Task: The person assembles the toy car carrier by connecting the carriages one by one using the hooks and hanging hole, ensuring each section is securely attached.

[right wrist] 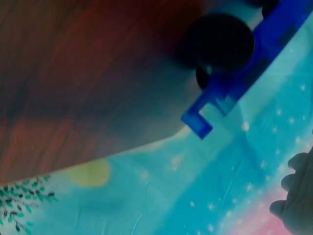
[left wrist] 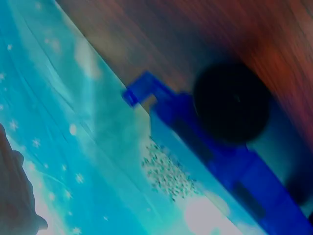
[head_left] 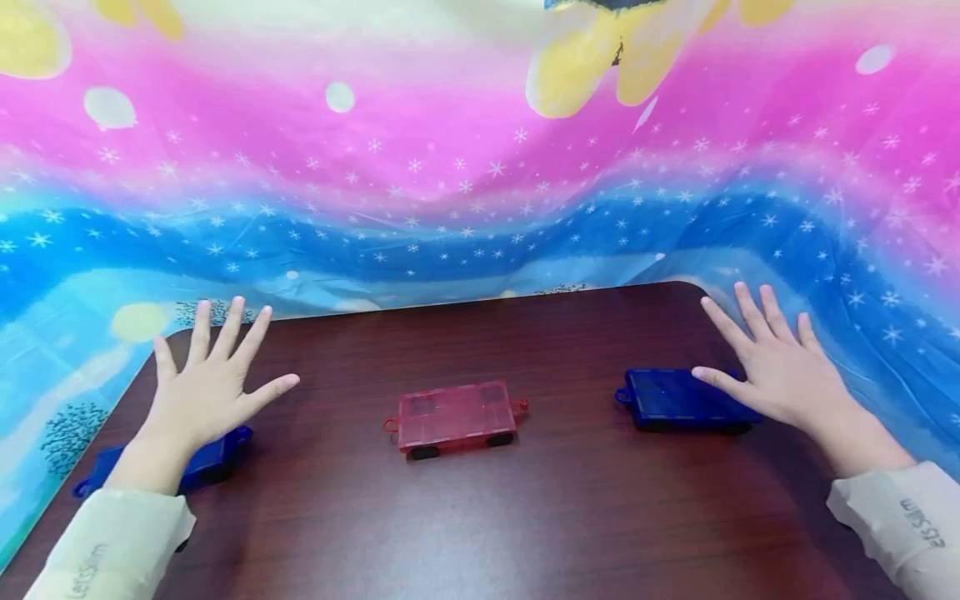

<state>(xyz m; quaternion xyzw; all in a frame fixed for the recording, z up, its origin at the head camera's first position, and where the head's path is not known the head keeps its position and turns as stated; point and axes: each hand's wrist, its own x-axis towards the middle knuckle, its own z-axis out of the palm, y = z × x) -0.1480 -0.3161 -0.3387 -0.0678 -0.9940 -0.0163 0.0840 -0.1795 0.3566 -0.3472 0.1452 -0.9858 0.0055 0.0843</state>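
Both hands are raised with fingers spread and nothing in them. My left hand [head_left: 206, 387] is over the left side, its wrist overlapping a blue toy car base [head_left: 213, 458] in the head view. On the right, my right hand [head_left: 780, 367] partly covers a second blue toy car base [head_left: 667, 400]. Between them a red translucent toy car base [head_left: 453, 412] stands on black wheels, with a loop at its left end and a small knob at its right. The left wrist view shows a blue base [left wrist: 230, 164] with a black wheel close up; the right wrist view shows another [right wrist: 244, 78].
The bases stand on a dark brown wooden table [head_left: 510, 517] with rounded far corners. Behind and beside it hangs a pink and blue cloth [head_left: 450, 183] with snowflakes, meeting the table's far edge.
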